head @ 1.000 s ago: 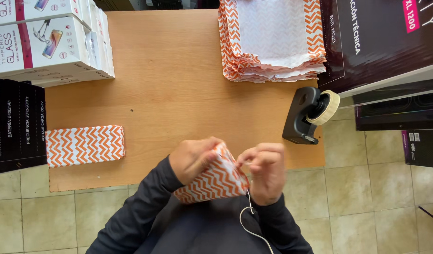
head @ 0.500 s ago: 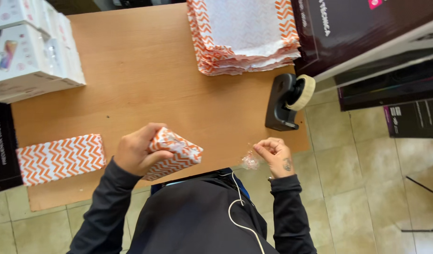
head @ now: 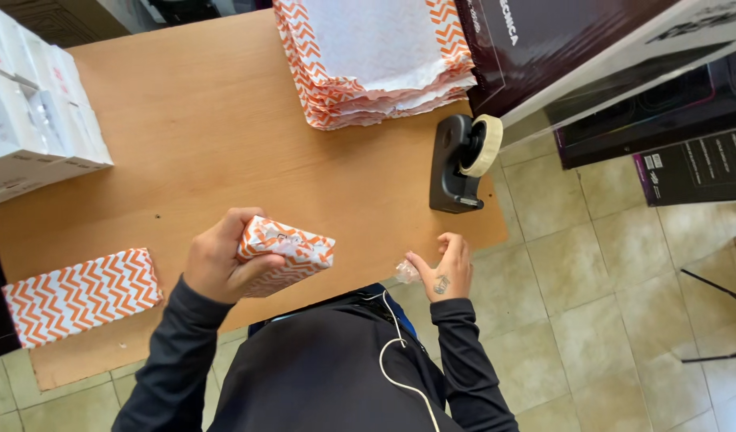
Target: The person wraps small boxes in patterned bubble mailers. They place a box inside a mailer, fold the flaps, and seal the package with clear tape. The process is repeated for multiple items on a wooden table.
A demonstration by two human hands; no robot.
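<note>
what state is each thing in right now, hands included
left hand: closed around the wrapped box
wrapped box: held above the table edge, tilted, end flaps folded
right hand: at the table edge, pinching a tape piece
tape piece: crumpled, clear
tape dispenser: standing on the table, roll loaded
second wrapped box: lying flat on the table
wrapping paper stack: piled flat

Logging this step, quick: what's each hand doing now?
Left hand: closed on the wrapped box.
Right hand: pinching a scrap of clear tape.
</note>
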